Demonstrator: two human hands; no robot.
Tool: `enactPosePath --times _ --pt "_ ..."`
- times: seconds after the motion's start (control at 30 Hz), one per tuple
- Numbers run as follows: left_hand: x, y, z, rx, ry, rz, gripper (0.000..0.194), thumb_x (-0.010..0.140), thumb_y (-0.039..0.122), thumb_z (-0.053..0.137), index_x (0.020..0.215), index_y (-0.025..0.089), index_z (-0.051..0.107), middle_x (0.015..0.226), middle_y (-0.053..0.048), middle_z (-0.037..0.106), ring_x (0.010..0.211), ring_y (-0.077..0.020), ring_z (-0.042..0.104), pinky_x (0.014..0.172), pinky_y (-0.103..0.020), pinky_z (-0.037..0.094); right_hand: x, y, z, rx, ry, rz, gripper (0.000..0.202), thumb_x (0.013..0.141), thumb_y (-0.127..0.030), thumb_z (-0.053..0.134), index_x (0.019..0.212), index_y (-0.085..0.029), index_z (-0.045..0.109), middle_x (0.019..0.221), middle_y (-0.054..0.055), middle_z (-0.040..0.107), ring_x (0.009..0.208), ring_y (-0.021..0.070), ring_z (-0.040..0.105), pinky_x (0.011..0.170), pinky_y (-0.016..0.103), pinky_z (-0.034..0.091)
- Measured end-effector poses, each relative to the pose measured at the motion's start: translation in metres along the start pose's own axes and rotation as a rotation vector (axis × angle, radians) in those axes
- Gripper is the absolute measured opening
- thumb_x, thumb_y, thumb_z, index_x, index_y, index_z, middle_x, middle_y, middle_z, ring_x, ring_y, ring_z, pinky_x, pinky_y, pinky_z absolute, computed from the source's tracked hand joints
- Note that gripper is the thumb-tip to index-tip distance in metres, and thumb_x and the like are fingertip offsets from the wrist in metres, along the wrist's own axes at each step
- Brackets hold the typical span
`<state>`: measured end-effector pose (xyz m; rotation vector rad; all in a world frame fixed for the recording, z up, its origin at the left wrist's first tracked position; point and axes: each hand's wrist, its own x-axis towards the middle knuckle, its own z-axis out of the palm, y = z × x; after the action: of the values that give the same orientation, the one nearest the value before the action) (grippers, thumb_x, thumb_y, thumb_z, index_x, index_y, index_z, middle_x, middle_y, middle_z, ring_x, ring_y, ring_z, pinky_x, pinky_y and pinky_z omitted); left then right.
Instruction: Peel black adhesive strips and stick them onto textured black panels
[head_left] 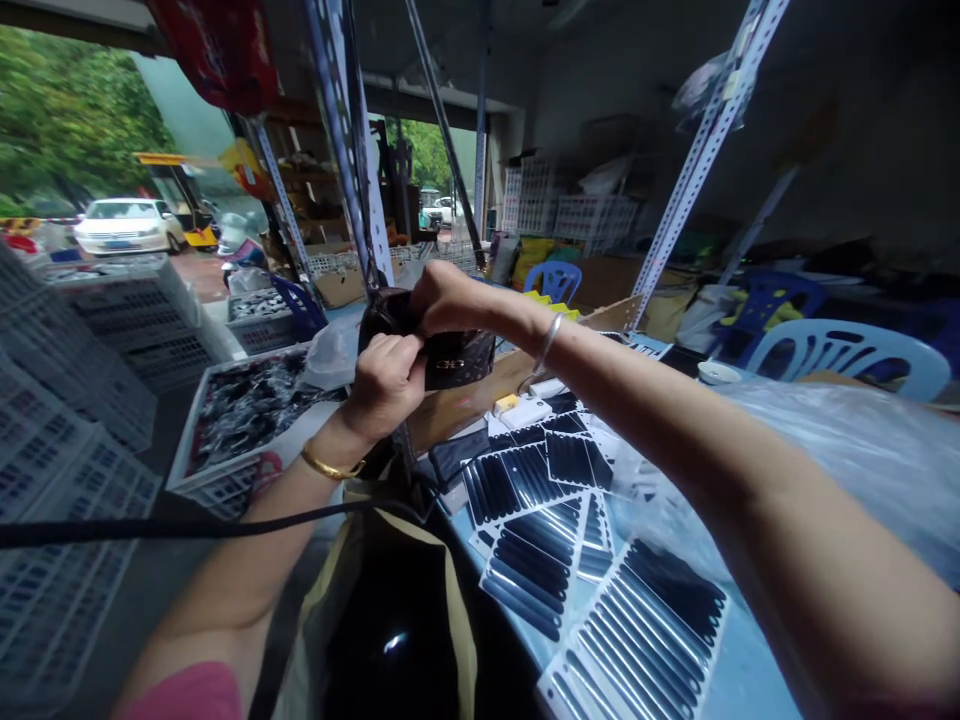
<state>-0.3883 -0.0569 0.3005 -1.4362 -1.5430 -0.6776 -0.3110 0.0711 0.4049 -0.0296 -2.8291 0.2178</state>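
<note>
A small dark patterned handbag (459,362) with a gold emblem on its front hangs by a metal upright, just ahead of me. My left hand (386,385) is closed at the bag's near left side, fingers curled against its edge. Over the bag's upper rim bends my right hand (448,297), its fingers closed and partly hidden by the hand itself. Whether the right fingertips hold a small part inside the opening cannot be made out. Below and to the right, white sheets of black strips (637,640) overlap on the light blue table (757,660).
A white crate (180,465) of plastic-wrapped dark items stands left of the table. Perforated metal posts (694,150) rise around it. Clear plastic sheeting (862,440) covers the right side, near a pale blue chair (900,345). A black cord (172,530) crosses low at left.
</note>
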Motion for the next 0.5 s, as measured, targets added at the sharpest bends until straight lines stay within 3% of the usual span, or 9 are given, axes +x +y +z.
enactPosePath --times 0.2,0.37,0.5 --pt "-0.001 -0.003 -0.006 -0.057 0.049 0.003 0.011 0.083 0.015 0.053 0.078 0.017 0.062 0.069 -0.007 0.065 0.065 -0.0204 0.059 0.059 -0.031 0.043 0.009 -0.009 0.009 0.217 0.106 -0.016 0.009 0.068 -0.005 0.052 0.068 -0.008 0.06 0.061 -0.003 0.046 0.062 0.0081 0.036 0.054 0.021 0.033" --pt "-0.001 -0.004 -0.01 -0.111 0.021 -0.06 0.011 0.081 0.015 0.053 0.077 0.018 0.063 0.067 -0.005 0.065 0.063 -0.019 0.06 0.059 -0.03 0.044 0.011 0.001 0.019 0.165 -0.025 -0.013 0.009 0.065 -0.009 0.055 0.071 -0.008 0.062 0.063 -0.001 0.052 0.063 0.01 0.043 0.056 0.022 0.037" --pt "0.0 -0.003 -0.011 -0.172 0.008 -0.113 0.011 0.08 0.018 0.055 0.078 0.021 0.065 0.068 -0.003 0.066 0.065 -0.0189 0.061 0.061 -0.03 0.045 0.023 0.011 0.023 -0.066 -0.099 -0.062 0.016 0.063 -0.012 0.063 0.079 -0.011 0.065 0.079 0.005 0.066 0.078 0.0181 0.059 0.067 0.025 0.044"
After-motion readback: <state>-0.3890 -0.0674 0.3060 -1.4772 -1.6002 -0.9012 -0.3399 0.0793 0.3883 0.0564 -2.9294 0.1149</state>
